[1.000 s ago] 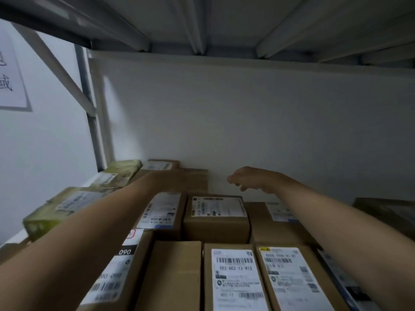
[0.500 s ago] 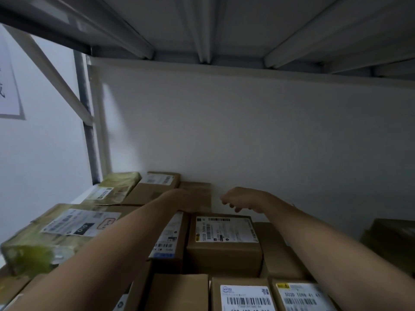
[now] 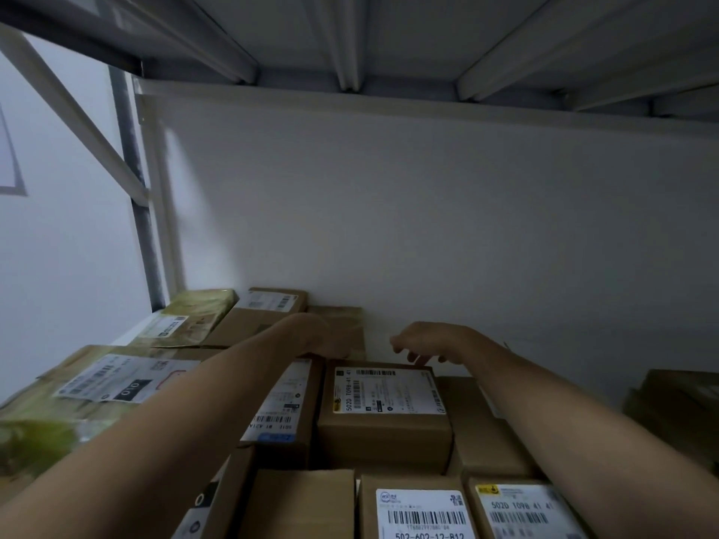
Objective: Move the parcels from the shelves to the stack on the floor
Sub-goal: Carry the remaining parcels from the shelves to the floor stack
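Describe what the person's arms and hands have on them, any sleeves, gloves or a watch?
Both are bare: the left forearm and right forearm show no sleeves up to the frame's edge. The left hand and right hand wear no gloves, and neither wrist has a watch or band.

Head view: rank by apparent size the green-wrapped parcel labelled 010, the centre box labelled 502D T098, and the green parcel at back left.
1. Green-wrapped parcel labelled 010, though nearest the camera.
2. Centre box labelled 502D T098.
3. Green parcel at back left; farthest away, so ranking below the box is unsure.
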